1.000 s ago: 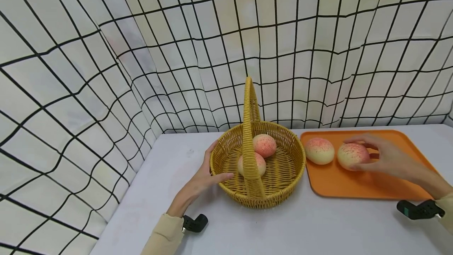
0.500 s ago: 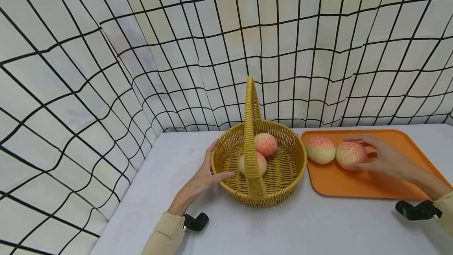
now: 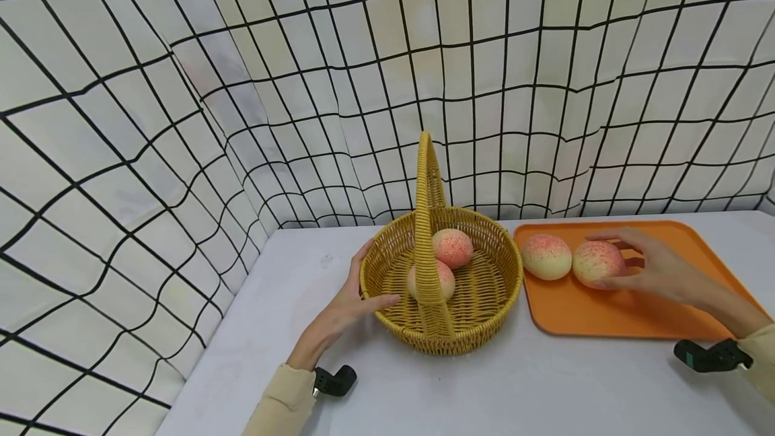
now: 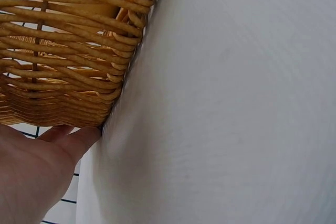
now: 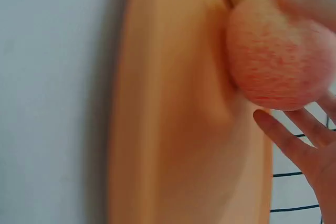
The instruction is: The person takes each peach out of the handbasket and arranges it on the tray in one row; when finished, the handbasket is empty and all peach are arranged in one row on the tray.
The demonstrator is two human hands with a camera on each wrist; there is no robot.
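Note:
A yellow wicker basket [image 3: 484, 315] with a tall arched handle stands on the table. Inside it are two pink-and-cream peaches, the rear one [image 3: 453, 247] fully visible and the front one [image 3: 447, 281] partly behind the handle. My left hand [image 3: 351, 298] holds the basket's left side, thumb over the rim and fingers along the outer wall. On the orange tray [image 3: 581, 318] sits another peach [image 3: 547, 258]. Right beside it, my right hand [image 3: 650, 268] holds a peach [image 3: 598, 264] between thumb and fingertips; several fingers spread apart from it in the right wrist view.
White cloth walls with black netting [image 3: 472, 73] rise behind the table and on the left. The tray stands close to the basket's right side. White tabletop [image 3: 514, 382] lies in front. A black wrist device [image 3: 713, 355] is on the right wrist, another [image 3: 335, 381] on the left.
My right hand and its peach have shifted slightly left, closing the gap to the other tray peach. My left hand and the basket have stayed in place.

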